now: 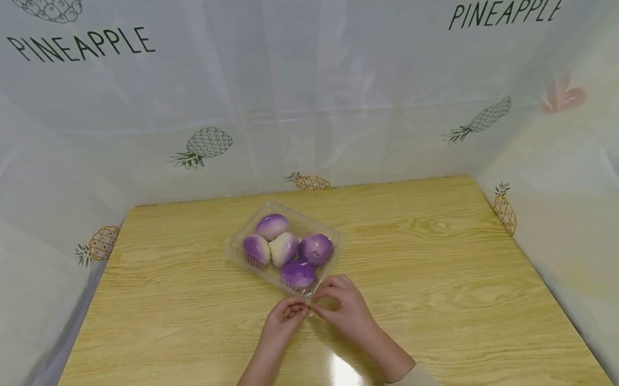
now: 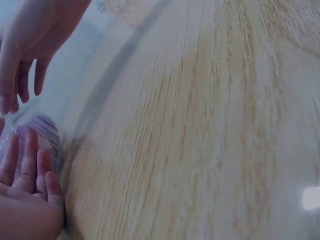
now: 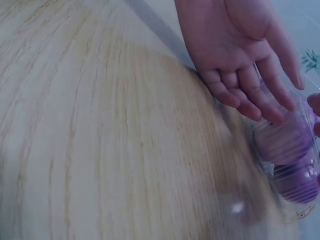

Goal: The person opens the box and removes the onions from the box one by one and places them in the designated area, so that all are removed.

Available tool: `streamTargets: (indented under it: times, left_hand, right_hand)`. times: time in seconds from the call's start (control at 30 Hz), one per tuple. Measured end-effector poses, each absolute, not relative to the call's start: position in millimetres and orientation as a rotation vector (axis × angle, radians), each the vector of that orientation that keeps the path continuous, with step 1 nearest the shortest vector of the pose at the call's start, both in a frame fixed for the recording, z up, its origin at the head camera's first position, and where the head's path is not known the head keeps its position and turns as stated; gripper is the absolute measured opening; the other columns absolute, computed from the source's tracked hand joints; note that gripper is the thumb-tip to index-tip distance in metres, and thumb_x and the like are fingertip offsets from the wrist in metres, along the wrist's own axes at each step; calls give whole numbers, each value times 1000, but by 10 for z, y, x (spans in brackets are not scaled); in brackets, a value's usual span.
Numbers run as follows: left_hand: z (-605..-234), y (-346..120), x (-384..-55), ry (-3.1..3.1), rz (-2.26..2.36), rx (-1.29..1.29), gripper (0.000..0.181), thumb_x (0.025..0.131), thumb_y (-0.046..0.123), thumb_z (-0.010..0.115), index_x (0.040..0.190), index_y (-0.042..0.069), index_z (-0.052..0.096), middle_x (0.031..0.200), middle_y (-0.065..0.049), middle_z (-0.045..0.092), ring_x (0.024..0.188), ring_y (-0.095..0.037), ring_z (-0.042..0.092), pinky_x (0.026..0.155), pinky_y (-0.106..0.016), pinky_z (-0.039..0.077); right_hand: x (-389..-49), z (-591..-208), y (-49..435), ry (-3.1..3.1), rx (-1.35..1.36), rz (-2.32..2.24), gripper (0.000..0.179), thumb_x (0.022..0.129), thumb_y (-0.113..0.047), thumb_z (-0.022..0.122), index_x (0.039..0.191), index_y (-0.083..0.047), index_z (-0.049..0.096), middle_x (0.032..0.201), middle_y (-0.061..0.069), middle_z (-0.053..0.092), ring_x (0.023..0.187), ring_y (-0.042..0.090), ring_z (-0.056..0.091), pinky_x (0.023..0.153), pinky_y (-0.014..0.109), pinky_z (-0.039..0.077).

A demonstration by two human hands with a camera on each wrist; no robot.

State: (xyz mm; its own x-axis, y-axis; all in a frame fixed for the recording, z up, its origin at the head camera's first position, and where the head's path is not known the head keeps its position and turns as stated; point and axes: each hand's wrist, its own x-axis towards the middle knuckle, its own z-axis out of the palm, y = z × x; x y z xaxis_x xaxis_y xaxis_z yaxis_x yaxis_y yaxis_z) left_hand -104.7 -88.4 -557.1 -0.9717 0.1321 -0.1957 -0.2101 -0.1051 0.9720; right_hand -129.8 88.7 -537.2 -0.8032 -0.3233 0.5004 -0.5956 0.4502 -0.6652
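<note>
A clear plastic box (image 1: 321,225) lies turned cornerwise on the wooden table, holding several round purple-and-white vegetables (image 1: 298,274) that resemble turnips. Both hands meet at its near corner. My left hand (image 1: 283,322) pinches the corner from the left, thumb and forefinger together. From the right, my right hand (image 1: 345,305) pinches the same corner, its thumb and forefinger forming a loop. Their fingertips nearly touch each other there and partly hide the corner. Ridged plastic over purple vegetables (image 3: 295,180) shows beside the fingers in the right wrist view.
The wooden table (image 1: 431,268) extends on both sides of the box, with a bright reflection near its front edge. Pale sheeting (image 1: 291,74) printed with pineapples hangs behind the table and along its sides. A dark camera sits on each wrist.
</note>
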Motion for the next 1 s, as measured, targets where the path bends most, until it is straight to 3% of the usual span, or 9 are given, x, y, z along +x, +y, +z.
streamTargets:
  times: [0.43, 0.7, 0.83, 1.0]
  left_hand:
    - [-5680, -992, -1025, 1824, 2226, -50, 27, 97, 23, 62, 111, 0, 60, 110, -8, 65, 109, -26, 58, 106, -48, 34]
    - [-5651, -1012, -1011, 1827, 2220, -46, 23, 97, 22, 62, 107, 1, 61, 110, -7, 65, 109, -24, 57, 107, -51, 32]
    - [-5648, -1017, -979, 1820, 2235, -61, 20, 97, 18, 62, 104, -1, 61, 106, -7, 65, 107, -25, 57, 105, -49, 35]
    - [-5667, -997, -1001, 1798, 2277, -94, 14, 95, 12, 64, 100, -1, 63, 100, -8, 67, 102, -24, 60, 98, -38, 43]
  right_hand:
    - [-1308, -5461, 800, -2348, 799, 1088, 19, 71, -17, 87, 81, -14, 71, 93, -2, 63, 98, 19, 52, 93, 43, 38]
    - [-1267, -5444, 757, -2382, 775, 1056, 17, 71, -17, 87, 82, -15, 73, 93, -4, 59, 98, 20, 49, 93, 45, 36]
    - [-1219, -5451, 745, -2423, 775, 1070, 14, 73, -18, 85, 83, -16, 75, 94, -7, 57, 100, 16, 47, 93, 43, 34]
    - [-1219, -5449, 741, -2403, 776, 1079, 11, 75, -19, 83, 83, -16, 74, 93, -8, 57, 100, 15, 47, 92, 41, 34]
